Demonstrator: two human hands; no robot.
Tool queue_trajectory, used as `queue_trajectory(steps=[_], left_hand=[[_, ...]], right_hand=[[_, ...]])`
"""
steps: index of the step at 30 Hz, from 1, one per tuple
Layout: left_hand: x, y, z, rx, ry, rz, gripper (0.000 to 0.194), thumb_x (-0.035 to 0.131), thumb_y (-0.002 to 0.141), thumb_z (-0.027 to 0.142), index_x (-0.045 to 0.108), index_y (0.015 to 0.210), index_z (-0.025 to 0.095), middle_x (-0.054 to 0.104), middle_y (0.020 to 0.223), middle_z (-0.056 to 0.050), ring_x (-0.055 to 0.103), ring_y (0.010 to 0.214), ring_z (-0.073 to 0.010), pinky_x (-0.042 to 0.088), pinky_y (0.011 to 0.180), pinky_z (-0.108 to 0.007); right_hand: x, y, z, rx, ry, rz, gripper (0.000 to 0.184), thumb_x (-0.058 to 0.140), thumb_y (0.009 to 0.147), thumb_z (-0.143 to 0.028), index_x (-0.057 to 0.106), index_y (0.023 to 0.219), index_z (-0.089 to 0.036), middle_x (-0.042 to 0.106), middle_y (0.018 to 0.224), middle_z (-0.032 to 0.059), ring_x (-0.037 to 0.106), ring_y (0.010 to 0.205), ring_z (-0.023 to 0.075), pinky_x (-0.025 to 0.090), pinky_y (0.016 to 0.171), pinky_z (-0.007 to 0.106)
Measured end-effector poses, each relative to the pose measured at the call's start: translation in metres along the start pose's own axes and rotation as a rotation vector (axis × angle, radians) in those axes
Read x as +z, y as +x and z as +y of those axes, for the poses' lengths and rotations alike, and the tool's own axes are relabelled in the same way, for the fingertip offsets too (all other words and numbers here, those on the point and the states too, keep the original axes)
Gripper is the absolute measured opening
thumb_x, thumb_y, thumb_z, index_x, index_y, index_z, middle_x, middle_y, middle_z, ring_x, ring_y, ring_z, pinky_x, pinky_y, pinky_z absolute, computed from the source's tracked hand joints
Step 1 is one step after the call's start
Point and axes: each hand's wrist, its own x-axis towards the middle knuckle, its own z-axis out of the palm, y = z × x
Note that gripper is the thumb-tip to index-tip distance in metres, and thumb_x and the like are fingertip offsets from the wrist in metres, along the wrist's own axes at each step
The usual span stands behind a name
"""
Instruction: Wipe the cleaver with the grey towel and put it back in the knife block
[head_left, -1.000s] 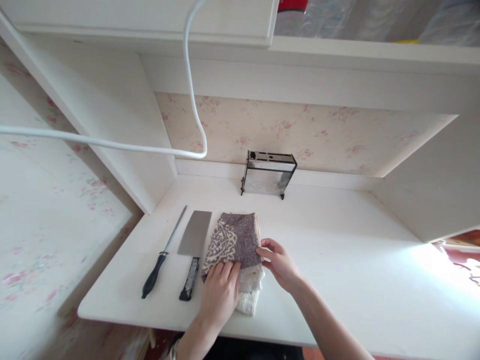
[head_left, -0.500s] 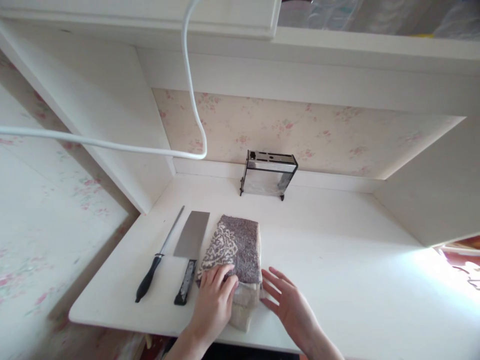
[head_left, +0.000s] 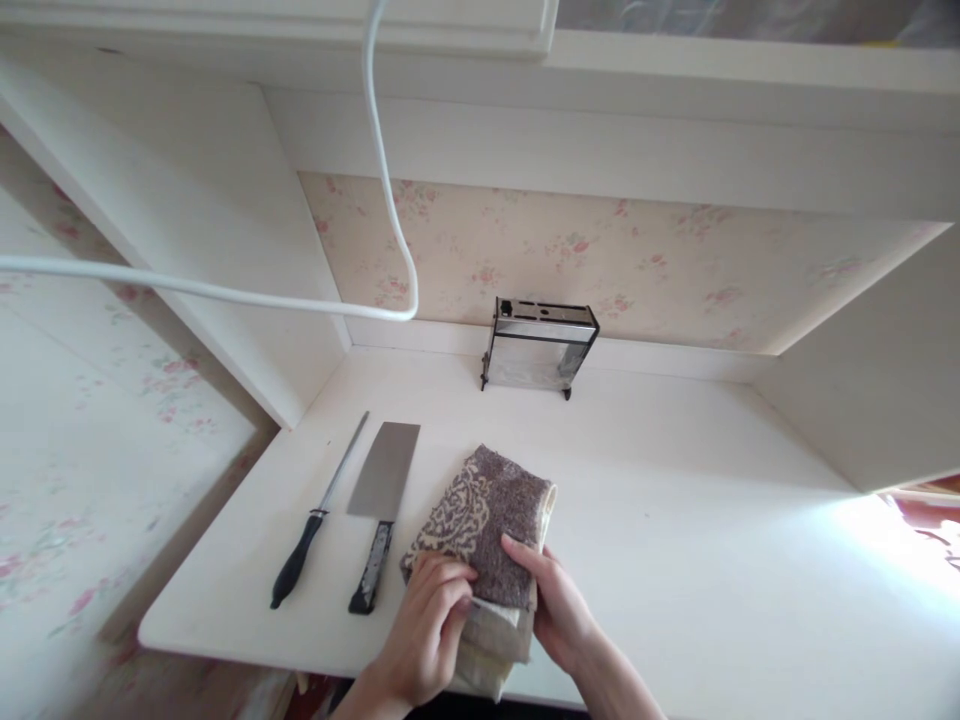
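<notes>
A folded towel [head_left: 499, 510], brown with a cream floral pattern, lies at the front of the white counter, its right side lifted a little. My right hand [head_left: 559, 605] grips its right edge, thumb on top and fingers underneath. At the near left edge, my left hand [head_left: 431, 620] has its fingers curled on the cloth, pinching it by the lower corner. Paler layers of the towel hang out below both hands. Left of it lies a cleaver [head_left: 386, 470] with a black, worn handle, and beside that a honing steel [head_left: 300, 555] with a black grip.
A knife block [head_left: 541, 345] with clear sides and a slotted top stands against the flowered back wall. A white cable [head_left: 300, 302] hangs in front at the upper left. White panels flank the counter [head_left: 675, 500], and a cabinet [head_left: 420, 75] overhangs it.
My right hand has gone from resting open beside the towel to gripping its right edge. The towel has turned and its right side has risen. My left hand has shifted slightly nearer.
</notes>
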Motion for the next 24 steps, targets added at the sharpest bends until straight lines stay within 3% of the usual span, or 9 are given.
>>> queue_trajectory(steps=[5, 10, 13, 16, 19, 22, 24], left_hand=[[-0.001, -0.014, 0.001, -0.037, -0.072, -0.009, 0.020, 0.039, 0.090, 0.006, 0.048, 0.103, 0.020, 0.059, 0.108, -0.012, 0.054, 0.106, -0.0214, 0.046, 0.095, -0.041], [-0.006, -0.005, 0.008, 0.043, -0.049, -0.115, 0.021, 0.042, 0.088, 0.007, 0.048, 0.105, 0.018, 0.060, 0.104, -0.011, 0.056, 0.101, -0.0208, 0.045, 0.096, -0.043], [-0.009, 0.007, 0.016, 0.106, 0.037, -0.224, 0.023, 0.048, 0.085, 0.006, 0.051, 0.105, 0.018, 0.064, 0.096, -0.008, 0.058, 0.097, -0.0201, 0.043, 0.100, -0.044], [-0.011, 0.009, 0.019, 0.122, 0.113, -0.229, 0.027, 0.052, 0.085, 0.008, 0.052, 0.110, 0.018, 0.067, 0.093, -0.006, 0.060, 0.096, -0.0196, 0.045, 0.098, -0.041], [-0.020, 0.002, 0.011, -0.024, 0.234, -0.096, 0.028, 0.052, 0.088, 0.012, 0.051, 0.115, 0.019, 0.066, 0.098, -0.009, 0.062, 0.096, -0.0200, 0.049, 0.091, -0.037], [-0.039, -0.007, -0.005, -0.313, 0.393, 0.081, 0.020, 0.050, 0.092, 0.023, 0.050, 0.112, 0.019, 0.064, 0.095, -0.008, 0.064, 0.090, -0.0195, 0.052, 0.080, -0.032], [-0.054, -0.010, -0.014, -0.475, 0.503, 0.124, 0.018, 0.048, 0.094, 0.033, 0.049, 0.105, 0.019, 0.063, 0.091, -0.007, 0.064, 0.084, -0.0204, 0.052, 0.074, -0.032]], right_hand=[[-0.009, 0.006, -0.005, 0.159, 0.112, -0.044, 0.041, 0.063, 0.082, -0.045, 0.068, 0.104, -0.011, 0.073, 0.100, 0.0142, 0.068, 0.097, 0.0300, 0.053, 0.084, 0.041], [-0.022, 0.010, -0.008, 0.208, 0.157, -0.023, 0.038, 0.063, 0.081, -0.042, 0.069, 0.101, -0.011, 0.074, 0.096, 0.0146, 0.067, 0.099, 0.0314, 0.053, 0.086, 0.044], [-0.026, 0.012, -0.013, 0.175, 0.123, -0.003, 0.040, 0.066, 0.079, -0.043, 0.068, 0.104, -0.011, 0.074, 0.095, 0.0148, 0.068, 0.098, 0.0324, 0.053, 0.085, 0.045], [-0.030, 0.014, -0.020, 0.021, 0.078, 0.056, 0.040, 0.072, 0.076, -0.038, 0.066, 0.108, -0.014, 0.074, 0.099, 0.0128, 0.069, 0.097, 0.0314, 0.054, 0.085, 0.044], [-0.039, 0.012, -0.027, -0.111, 0.055, 0.124, 0.039, 0.077, 0.072, -0.031, 0.065, 0.106, -0.016, 0.074, 0.101, 0.0111, 0.070, 0.095, 0.0306, 0.054, 0.085, 0.043], [-0.053, 0.006, -0.037, -0.180, 0.013, 0.173, 0.040, 0.081, 0.069, -0.032, 0.066, 0.102, -0.015, 0.074, 0.098, 0.0123, 0.070, 0.091, 0.0321, 0.055, 0.083, 0.046], [-0.062, 0.001, -0.046, -0.220, -0.041, 0.211, 0.041, 0.083, 0.064, -0.032, 0.067, 0.098, -0.015, 0.075, 0.093, 0.0126, 0.071, 0.088, 0.0332, 0.056, 0.081, 0.047]])
